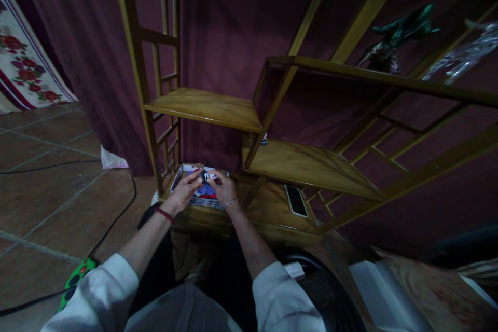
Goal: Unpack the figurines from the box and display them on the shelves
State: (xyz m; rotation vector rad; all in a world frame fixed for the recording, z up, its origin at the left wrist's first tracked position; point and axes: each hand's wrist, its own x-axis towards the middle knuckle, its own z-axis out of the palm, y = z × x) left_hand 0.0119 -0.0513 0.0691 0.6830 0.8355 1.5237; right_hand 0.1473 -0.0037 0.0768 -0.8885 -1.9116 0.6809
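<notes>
My left hand (189,188) and my right hand (222,187) meet in front of me, their fingers closed on a small dark piece with some white on it (205,177). What kind of thing it is I cannot make out. Both hands hover over a shallow box (177,180) on the lowest shelf. Inside the box lie purple and red pieces (206,190), partly covered by my fingers. A red beaded bracelet circles my left wrist, and a thin silver one my right.
A phone (296,201) lies on the lowest shelf to the right. Wooden shelves (206,107) rise ahead, with a small figure (264,140) on the middle board. A green power strip (80,276) and black cables lie on the tiled floor at left. A black round seat (322,280) stands at lower right.
</notes>
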